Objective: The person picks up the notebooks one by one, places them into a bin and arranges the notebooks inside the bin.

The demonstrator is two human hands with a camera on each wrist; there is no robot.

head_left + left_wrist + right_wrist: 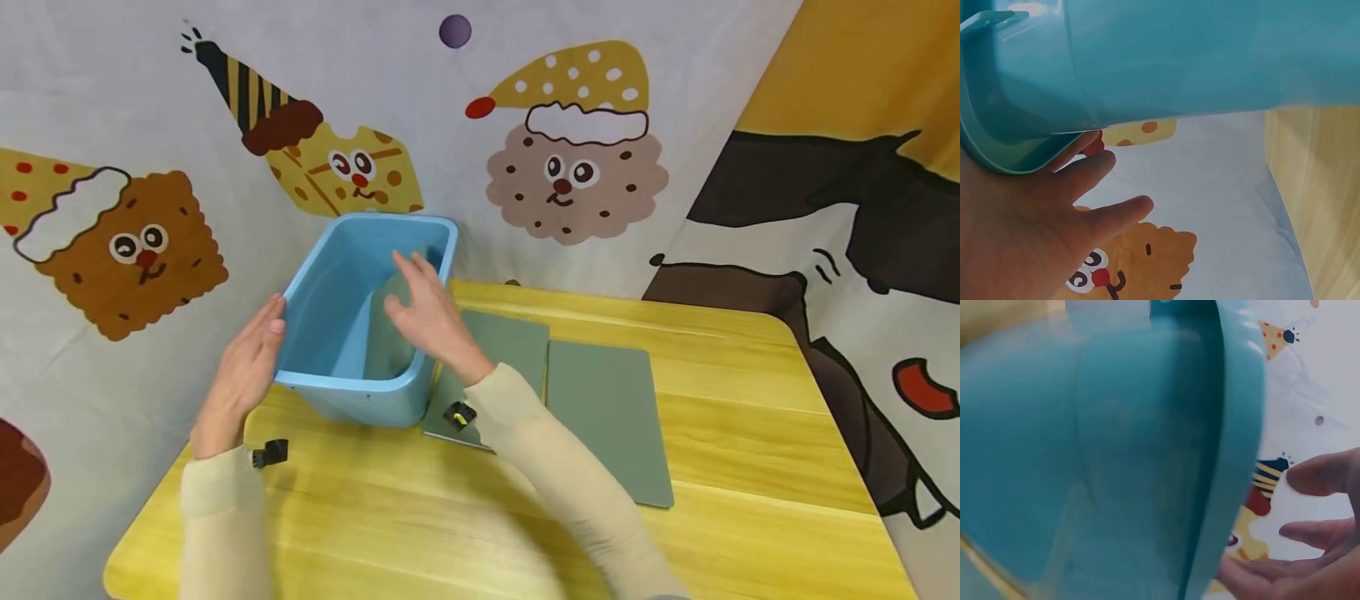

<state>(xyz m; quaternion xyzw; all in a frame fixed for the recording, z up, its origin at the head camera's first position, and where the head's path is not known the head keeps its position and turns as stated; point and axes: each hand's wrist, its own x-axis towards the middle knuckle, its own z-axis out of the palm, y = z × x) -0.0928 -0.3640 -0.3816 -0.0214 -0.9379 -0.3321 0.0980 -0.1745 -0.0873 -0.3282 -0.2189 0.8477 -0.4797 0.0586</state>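
Note:
A light blue plastic bin (356, 385) stands on the table. My left hand (242, 371) rests against the outside of its left rim, and in the left wrist view its fingers lie extended along the bin's side. Inside the bin, a flat grey-green sheet-like item (386, 333) leans by the right wall, partly hidden by my right hand. That right hand (431, 312) is over the bin's right side, fingers spread and holding nothing. Two flat grey-green rectangles, perhaps notebooks, lie side by side: the left one (510, 342) partly under my right arm, the right one (603, 408) beside it.
The yellow wood-grain table (750, 433) extends to the right and toward me. Behind it hangs a white cloth (450, 125) printed with cartoon biscuits and cheese. A small black strap piece (459, 415) sits at my right cuff, another (270, 452) at my left.

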